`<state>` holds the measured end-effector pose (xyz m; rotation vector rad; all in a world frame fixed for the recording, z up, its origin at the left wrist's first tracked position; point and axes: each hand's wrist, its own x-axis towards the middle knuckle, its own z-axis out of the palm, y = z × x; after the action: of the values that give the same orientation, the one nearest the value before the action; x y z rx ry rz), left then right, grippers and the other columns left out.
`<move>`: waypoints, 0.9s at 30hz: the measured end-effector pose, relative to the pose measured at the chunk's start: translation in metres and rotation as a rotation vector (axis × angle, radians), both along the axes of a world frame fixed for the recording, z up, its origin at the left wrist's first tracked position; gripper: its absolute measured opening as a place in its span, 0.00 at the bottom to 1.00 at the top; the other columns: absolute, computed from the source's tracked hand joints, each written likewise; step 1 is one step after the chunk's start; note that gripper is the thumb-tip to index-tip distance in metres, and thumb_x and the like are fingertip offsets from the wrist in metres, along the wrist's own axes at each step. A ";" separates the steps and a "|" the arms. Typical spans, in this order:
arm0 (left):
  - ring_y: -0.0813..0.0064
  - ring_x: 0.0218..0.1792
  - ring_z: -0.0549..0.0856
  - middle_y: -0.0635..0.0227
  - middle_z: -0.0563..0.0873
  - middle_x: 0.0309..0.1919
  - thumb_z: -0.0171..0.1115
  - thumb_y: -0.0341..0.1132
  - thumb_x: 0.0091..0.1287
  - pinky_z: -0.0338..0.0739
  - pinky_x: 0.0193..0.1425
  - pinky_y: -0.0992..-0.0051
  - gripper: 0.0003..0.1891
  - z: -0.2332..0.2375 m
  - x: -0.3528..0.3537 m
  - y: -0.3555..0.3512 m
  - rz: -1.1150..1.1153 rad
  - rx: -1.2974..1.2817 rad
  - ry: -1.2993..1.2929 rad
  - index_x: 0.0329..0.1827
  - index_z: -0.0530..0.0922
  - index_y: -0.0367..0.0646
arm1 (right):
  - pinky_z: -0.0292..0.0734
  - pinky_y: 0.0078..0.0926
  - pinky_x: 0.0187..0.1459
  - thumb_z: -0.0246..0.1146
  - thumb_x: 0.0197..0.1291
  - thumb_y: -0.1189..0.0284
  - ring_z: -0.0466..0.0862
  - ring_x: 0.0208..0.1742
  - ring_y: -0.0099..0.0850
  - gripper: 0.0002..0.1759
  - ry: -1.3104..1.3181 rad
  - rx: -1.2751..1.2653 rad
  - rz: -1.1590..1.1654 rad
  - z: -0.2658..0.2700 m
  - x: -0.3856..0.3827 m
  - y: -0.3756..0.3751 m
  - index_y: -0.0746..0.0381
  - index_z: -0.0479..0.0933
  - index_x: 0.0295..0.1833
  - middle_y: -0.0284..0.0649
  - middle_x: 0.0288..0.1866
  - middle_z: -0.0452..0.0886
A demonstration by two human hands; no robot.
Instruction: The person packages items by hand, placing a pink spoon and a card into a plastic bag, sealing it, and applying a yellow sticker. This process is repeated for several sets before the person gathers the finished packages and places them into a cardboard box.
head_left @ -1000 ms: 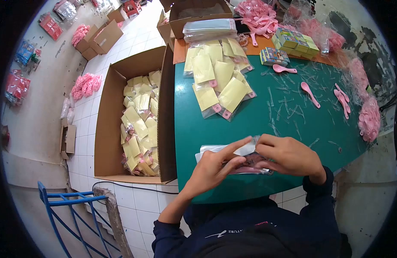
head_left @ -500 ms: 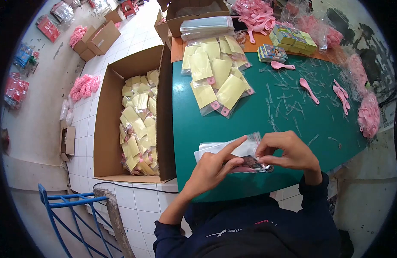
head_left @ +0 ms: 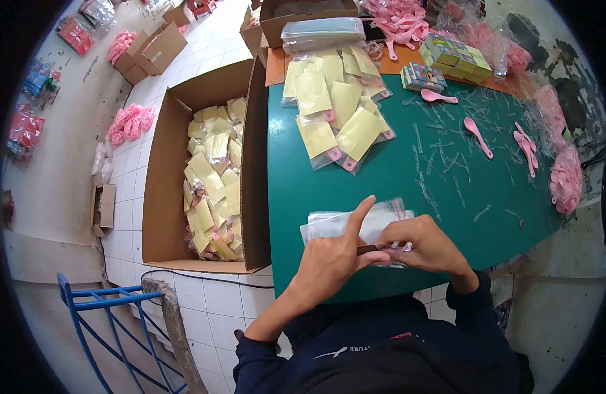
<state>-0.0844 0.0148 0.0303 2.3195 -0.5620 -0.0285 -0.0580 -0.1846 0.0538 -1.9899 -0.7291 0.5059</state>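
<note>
My left hand [head_left: 332, 264] pinches a clear plastic packet [head_left: 367, 249] between its thumb and curled fingers, its index finger pointing up and away. The packet is tilted nearly edge-on, and a dark strip of its contents shows. On the packet's other end, my right hand [head_left: 426, 244] is closed with thumb and bent fingers. Much of the packet is hidden by both hands, so what is inside cannot be made out. Just beyond them, flat clear plastic bags [head_left: 330, 226] lie on the green table [head_left: 303, 184].
Filled packets with yellow cards [head_left: 346, 108] are piled at the back left. Pink spoons [head_left: 479, 138], plastic scraps and small boxes [head_left: 423, 77] lie to the right. A large carton [head_left: 254, 164] full of similar packets stands left of the table. A blue metal frame [head_left: 112, 302] is at lower left.
Both hands have tilted the packet up from lying nearly flat to almost edge-on. My right hand has shifted slightly left and down, and my left index finger has lifted off.
</note>
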 end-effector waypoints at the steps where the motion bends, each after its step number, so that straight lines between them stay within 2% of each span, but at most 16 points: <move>1: 0.64 0.20 0.82 0.63 0.81 0.19 0.65 0.55 0.54 0.74 0.24 0.71 0.43 0.004 0.002 0.004 -0.012 0.013 0.006 0.70 0.58 0.46 | 0.78 0.23 0.31 0.67 0.50 0.76 0.81 0.29 0.28 0.11 0.020 0.018 -0.070 -0.002 -0.001 -0.001 0.68 0.78 0.39 0.39 0.31 0.80; 2: 0.65 0.21 0.83 0.63 0.82 0.19 0.67 0.54 0.53 0.75 0.25 0.73 0.44 0.007 0.003 0.009 -0.024 0.026 0.011 0.69 0.59 0.46 | 0.77 0.22 0.30 0.68 0.49 0.75 0.80 0.29 0.26 0.10 0.038 0.035 -0.139 -0.003 -0.002 -0.003 0.68 0.79 0.37 0.38 0.30 0.80; 5: 0.75 0.25 0.83 0.65 0.83 0.22 0.73 0.46 0.50 0.76 0.33 0.79 0.44 -0.007 0.006 0.038 -0.009 -0.423 0.257 0.68 0.60 0.45 | 0.74 0.18 0.30 0.69 0.49 0.75 0.78 0.30 0.20 0.10 0.220 0.133 -0.331 -0.008 -0.008 -0.010 0.69 0.78 0.35 0.36 0.27 0.79; 6: 0.83 0.29 0.81 0.69 0.82 0.24 0.75 0.34 0.51 0.75 0.39 0.82 0.42 -0.008 0.002 0.042 0.050 -0.516 0.382 0.68 0.60 0.44 | 0.72 0.17 0.30 0.70 0.49 0.75 0.77 0.30 0.18 0.10 0.301 0.173 -0.389 -0.009 -0.010 -0.012 0.68 0.78 0.34 0.35 0.27 0.79; 9: 0.86 0.30 0.79 0.74 0.78 0.25 0.73 0.28 0.52 0.74 0.41 0.83 0.43 -0.018 -0.009 0.036 0.170 -0.746 0.484 0.69 0.57 0.43 | 0.70 0.17 0.29 0.70 0.48 0.77 0.74 0.28 0.16 0.08 0.382 0.246 -0.329 -0.023 -0.012 -0.011 0.67 0.77 0.30 0.32 0.24 0.77; 12: 0.84 0.33 0.81 0.70 0.83 0.27 0.72 0.29 0.55 0.76 0.41 0.80 0.39 -0.020 -0.012 0.035 0.169 -0.790 0.455 0.68 0.58 0.43 | 0.68 0.17 0.28 0.70 0.48 0.77 0.71 0.27 0.14 0.09 0.322 0.248 -0.405 -0.023 -0.015 -0.005 0.65 0.75 0.27 0.30 0.23 0.75; 15: 0.83 0.36 0.82 0.69 0.84 0.30 0.70 0.28 0.56 0.78 0.43 0.80 0.37 -0.016 -0.016 0.026 0.193 -0.813 0.468 0.67 0.60 0.42 | 0.65 0.16 0.27 0.71 0.48 0.77 0.70 0.26 0.14 0.10 0.463 0.227 -0.564 -0.021 -0.020 -0.002 0.66 0.74 0.25 0.29 0.22 0.74; 18: 0.85 0.34 0.80 0.73 0.80 0.27 0.68 0.23 0.56 0.74 0.39 0.85 0.35 -0.022 -0.016 0.021 0.201 -0.771 0.542 0.67 0.61 0.41 | 0.64 0.15 0.27 0.71 0.47 0.78 0.70 0.27 0.14 0.11 0.351 0.293 -0.588 -0.038 -0.025 -0.003 0.66 0.73 0.24 0.28 0.22 0.74; 21: 0.86 0.35 0.80 0.74 0.80 0.28 0.67 0.23 0.58 0.73 0.38 0.86 0.33 -0.016 -0.012 0.022 0.164 -0.781 0.576 0.66 0.63 0.40 | 0.64 0.15 0.27 0.71 0.47 0.78 0.69 0.26 0.14 0.11 0.328 0.246 -0.574 -0.034 -0.024 -0.004 0.66 0.73 0.24 0.28 0.23 0.75; 22: 0.87 0.34 0.79 0.74 0.80 0.28 0.67 0.23 0.58 0.74 0.38 0.86 0.32 -0.017 -0.010 0.022 0.165 -0.798 0.567 0.66 0.63 0.40 | 0.64 0.15 0.27 0.71 0.47 0.78 0.69 0.27 0.14 0.11 0.394 0.266 -0.571 -0.028 -0.024 -0.005 0.66 0.74 0.24 0.29 0.23 0.74; 25: 0.87 0.33 0.79 0.75 0.80 0.28 0.67 0.23 0.57 0.74 0.37 0.87 0.30 -0.004 -0.008 0.025 0.168 -0.711 0.542 0.63 0.66 0.36 | 0.64 0.15 0.27 0.71 0.47 0.78 0.70 0.27 0.14 0.09 0.350 0.278 -0.607 -0.023 -0.022 -0.004 0.65 0.76 0.26 0.29 0.24 0.74; 27: 0.84 0.37 0.82 0.69 0.84 0.33 0.67 0.27 0.58 0.78 0.40 0.83 0.25 -0.016 -0.009 0.026 0.163 -0.753 0.526 0.59 0.70 0.35 | 0.66 0.15 0.29 0.71 0.47 0.78 0.71 0.28 0.15 0.08 0.302 0.296 -0.588 -0.023 -0.023 -0.006 0.66 0.77 0.28 0.30 0.25 0.75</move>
<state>-0.0935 0.0407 0.0146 1.5240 -0.0784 -0.2893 -0.0807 -0.1905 0.0306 -1.6903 -0.0140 0.3081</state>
